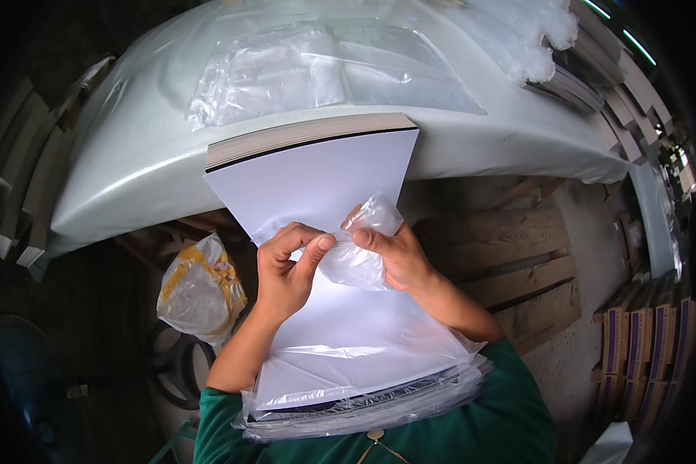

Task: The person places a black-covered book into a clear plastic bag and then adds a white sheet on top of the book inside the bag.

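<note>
Above white panel [325, 174], hands [284, 271] [411, 263] clamped on clear plastic [352, 267]; rightward, purple-striped boxes [640, 344], print illegible.

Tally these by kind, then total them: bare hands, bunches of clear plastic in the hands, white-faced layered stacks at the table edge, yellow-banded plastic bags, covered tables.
Bare hands: 2, left hand and right hand
Bunch of clear plastic: 1
White-faced layered stack: 1
Yellow-banded plastic bag: 1
Covered table: 1
Total: 6
</note>
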Demonstrator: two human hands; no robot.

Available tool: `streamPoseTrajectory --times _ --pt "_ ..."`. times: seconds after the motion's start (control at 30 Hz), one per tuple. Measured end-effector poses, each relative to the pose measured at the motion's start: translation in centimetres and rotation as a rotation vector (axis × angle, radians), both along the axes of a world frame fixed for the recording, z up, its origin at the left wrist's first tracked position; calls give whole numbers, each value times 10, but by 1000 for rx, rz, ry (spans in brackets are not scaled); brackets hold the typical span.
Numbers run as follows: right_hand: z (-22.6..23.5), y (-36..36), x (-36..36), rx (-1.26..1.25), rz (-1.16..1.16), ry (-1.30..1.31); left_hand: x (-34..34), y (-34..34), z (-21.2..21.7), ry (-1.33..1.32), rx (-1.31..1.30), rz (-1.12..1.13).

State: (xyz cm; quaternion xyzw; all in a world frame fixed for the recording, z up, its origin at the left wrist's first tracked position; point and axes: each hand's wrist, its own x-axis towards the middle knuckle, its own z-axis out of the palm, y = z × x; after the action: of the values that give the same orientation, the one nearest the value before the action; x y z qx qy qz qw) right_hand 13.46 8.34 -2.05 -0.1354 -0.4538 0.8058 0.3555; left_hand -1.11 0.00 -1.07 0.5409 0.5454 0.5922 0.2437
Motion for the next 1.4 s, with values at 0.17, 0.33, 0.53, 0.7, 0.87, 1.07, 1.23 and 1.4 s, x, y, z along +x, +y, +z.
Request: streamPoseTrajectory --times 0.17,0.33,0.53,0.7,0.87,1.07,1.23,1.4 --pt "-4 0 -2 -33 2 -5 4 -1 3 19 2 30" --pt "3 -2 -2 -220 146 165 -1 10 2 355 204 173" --pt "-9 14 23 164 331 -48 -3 1 14 -622 49 -146" --pt "28 26 39 -36 123 228 -5 -20 8 287 -423 -931" --pt "14 47 69 481 456 -521 -65 -34 21 -737 -167 -629" --pt "9 64 68 -317 308 381 -53 -43 6 126 -555 -755" --pt "3 42 70 306 435 -195 -75 -31 4 -1099 -92 -408" --pt "3 32 61 -287 57 388 -77 -58 -45 -707 -399 -750"
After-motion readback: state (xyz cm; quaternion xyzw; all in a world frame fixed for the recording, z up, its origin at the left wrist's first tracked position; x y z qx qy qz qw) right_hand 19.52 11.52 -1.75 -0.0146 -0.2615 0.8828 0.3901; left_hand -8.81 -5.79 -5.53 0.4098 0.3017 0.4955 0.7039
